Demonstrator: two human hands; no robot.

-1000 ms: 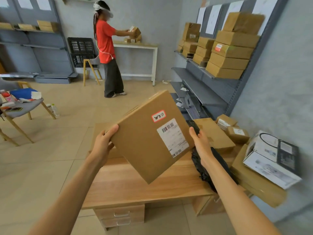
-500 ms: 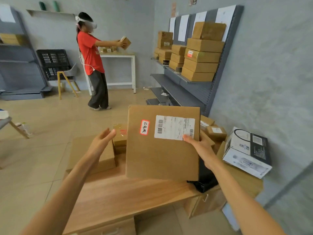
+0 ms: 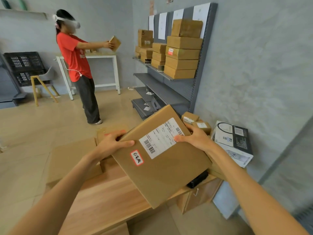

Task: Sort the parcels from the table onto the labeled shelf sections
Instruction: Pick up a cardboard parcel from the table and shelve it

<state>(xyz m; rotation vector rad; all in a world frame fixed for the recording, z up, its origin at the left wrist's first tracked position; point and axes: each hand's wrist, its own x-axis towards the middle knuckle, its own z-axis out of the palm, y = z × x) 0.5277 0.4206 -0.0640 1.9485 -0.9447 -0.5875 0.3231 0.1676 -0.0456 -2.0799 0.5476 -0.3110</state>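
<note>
I hold a flat brown cardboard parcel (image 3: 169, 173) above the wooden table (image 3: 108, 197), tilted, with a white shipping label and a red-bordered sticker facing me. My left hand (image 3: 113, 143) grips its upper left edge, fingers curled over the top. My right hand (image 3: 194, 138) grips the upper right edge, thumb lying on the white label. On the right wall stands the grey shelf unit (image 3: 169, 89) with paper labels above and stacked brown boxes (image 3: 182, 63) on its upper shelf.
More parcels lie on the table: a large flat box (image 3: 67, 160) at left, small boxes (image 3: 201, 126) and a white-and-black product box (image 3: 232, 143) at right, a black bag (image 3: 198, 179) under my parcel. A person in a red shirt (image 3: 74, 58) stands ahead holding a box.
The parcel has turned further, its label side now tilted up to the right. My left hand, apart from it half a second ago, now grips its upper left edge. My view shifted right.
</note>
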